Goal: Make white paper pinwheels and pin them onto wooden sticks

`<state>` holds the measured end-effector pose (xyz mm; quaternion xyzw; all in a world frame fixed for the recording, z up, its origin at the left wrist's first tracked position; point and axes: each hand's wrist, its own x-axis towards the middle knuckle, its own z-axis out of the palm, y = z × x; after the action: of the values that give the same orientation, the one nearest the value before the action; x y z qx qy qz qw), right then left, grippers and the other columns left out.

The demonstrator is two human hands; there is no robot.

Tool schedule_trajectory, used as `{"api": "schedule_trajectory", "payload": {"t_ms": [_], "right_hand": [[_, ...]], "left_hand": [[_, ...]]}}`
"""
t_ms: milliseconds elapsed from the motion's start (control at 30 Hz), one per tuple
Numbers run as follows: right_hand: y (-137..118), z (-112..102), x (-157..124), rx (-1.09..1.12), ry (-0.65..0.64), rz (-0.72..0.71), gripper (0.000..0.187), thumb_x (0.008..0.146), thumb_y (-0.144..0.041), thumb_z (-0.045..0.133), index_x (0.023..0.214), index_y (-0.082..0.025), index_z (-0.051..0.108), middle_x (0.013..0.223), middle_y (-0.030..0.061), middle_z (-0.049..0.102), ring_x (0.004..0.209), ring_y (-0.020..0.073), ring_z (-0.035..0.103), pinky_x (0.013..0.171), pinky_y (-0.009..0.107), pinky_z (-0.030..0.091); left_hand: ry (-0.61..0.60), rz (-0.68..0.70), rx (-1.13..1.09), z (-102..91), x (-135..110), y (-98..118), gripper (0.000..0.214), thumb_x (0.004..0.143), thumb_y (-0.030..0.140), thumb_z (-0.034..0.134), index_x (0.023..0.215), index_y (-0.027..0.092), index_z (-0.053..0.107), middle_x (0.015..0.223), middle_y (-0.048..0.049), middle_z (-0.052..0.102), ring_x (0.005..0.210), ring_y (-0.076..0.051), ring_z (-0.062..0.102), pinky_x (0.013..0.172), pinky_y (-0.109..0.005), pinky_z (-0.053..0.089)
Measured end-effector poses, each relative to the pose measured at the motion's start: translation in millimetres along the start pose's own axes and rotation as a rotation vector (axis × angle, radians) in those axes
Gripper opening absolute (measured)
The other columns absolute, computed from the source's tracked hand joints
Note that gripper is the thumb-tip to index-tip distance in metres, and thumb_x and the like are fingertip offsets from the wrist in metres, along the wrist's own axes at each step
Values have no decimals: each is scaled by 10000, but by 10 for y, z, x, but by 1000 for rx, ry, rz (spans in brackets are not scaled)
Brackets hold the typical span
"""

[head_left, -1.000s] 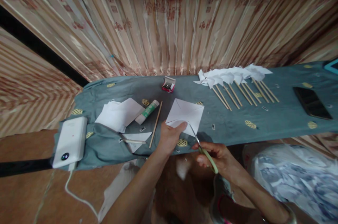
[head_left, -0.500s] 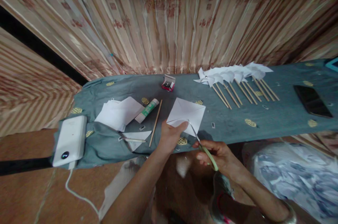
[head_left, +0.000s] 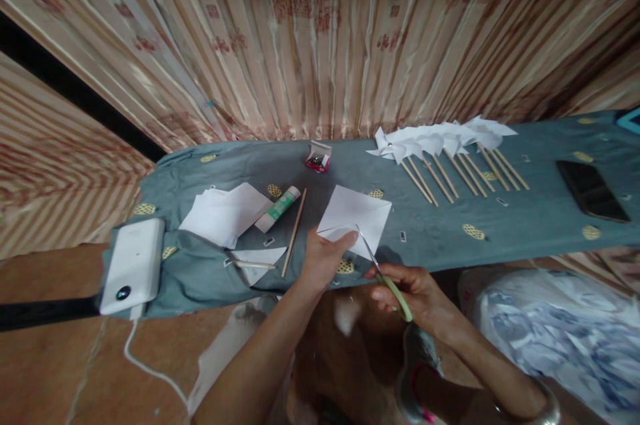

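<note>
My left hand (head_left: 325,255) pinches the near left corner of a white square paper (head_left: 356,211), which has diagonal crease lines and a slit near my thumb. In my right hand (head_left: 407,291) is a pair of scissors (head_left: 395,291) with light green handles; its blades lie across the paper's lower right part, the tips near my left thumb. Just left of the paper rests a thin wooden stick (head_left: 294,231). A glue stick (head_left: 278,209) with a green and white label lies beside it.
Farther left are stacked white papers (head_left: 225,211), a pencil (head_left: 254,265) on a paper piece, and a white power bank (head_left: 134,265) with a cable. A small open box (head_left: 318,157) sits behind. Paper pinwheels (head_left: 440,143) on sticks line the back right, near a dark phone (head_left: 593,190).
The paper and both hands hold almost the same place. The paper has shifted very slightly to the right; the scissors stay at it.
</note>
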<state>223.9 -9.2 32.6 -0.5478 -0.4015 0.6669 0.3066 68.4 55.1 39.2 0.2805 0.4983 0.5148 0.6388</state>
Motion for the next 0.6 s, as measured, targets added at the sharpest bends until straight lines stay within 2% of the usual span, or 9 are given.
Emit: {"api": "schedule_trajectory", "payload": {"t_ms": [600], "right_hand": [[25,-4,9,20,16,3,442,551,-503,837,813,-174,700,530,-39,593,467,75,512,475,200,432]], "left_hand": [[2,-8,35,0,-2,-22,271,522,230,791,760,130,707,730,-40,715,628,-162,619,656,-282,492]]}}
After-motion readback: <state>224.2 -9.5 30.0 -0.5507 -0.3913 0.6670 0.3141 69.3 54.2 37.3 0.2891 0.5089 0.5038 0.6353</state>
